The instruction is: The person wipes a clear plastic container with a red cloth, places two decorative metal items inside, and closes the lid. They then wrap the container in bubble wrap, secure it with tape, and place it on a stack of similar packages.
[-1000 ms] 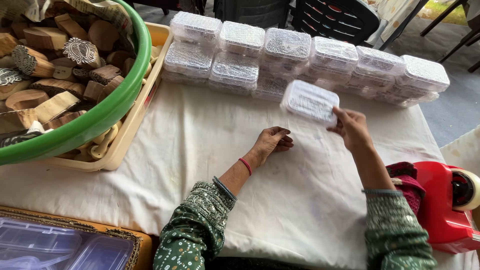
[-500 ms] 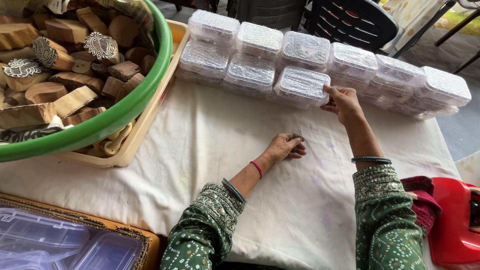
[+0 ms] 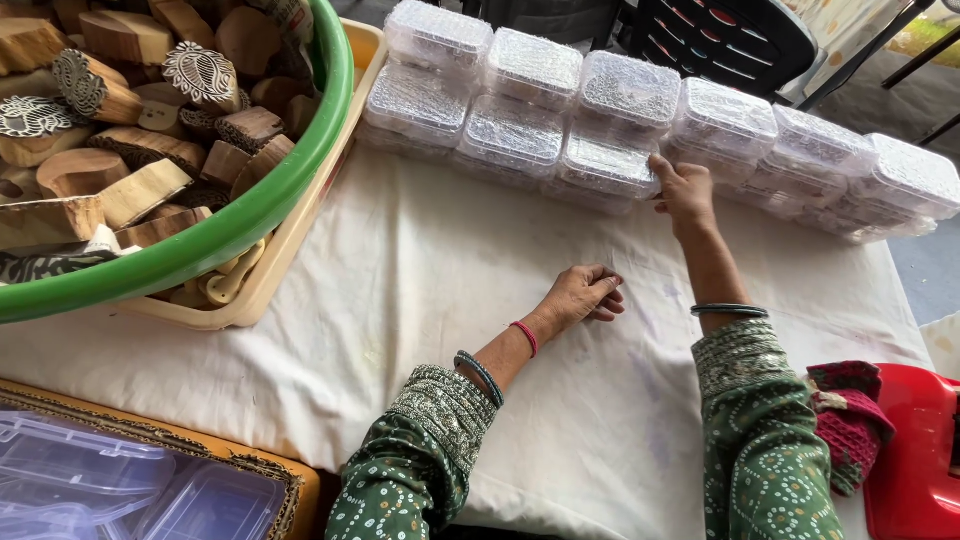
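1. A white cloth covers the table and bears everything else.
2. A green tub of carved wooden blocks sits far left inside a cream tray.
3. Rows of clear lidded boxes, stacked two high, run along the far edge from the middle to the right.
4. One clear box in the near row lies directly left of the right hand, touching its fingertips. One second ago this box was lifted above the cloth; now it stands in the row.
5. The right hand has fingers extended and slightly apart, pressed against the box's right side, gripping nothing; the arm stretches far forward.
6. The left hand rests palm down on the cloth in the middle, fingers loosely curled together, holding nothing, well apart from the boxes. It has barely moved.
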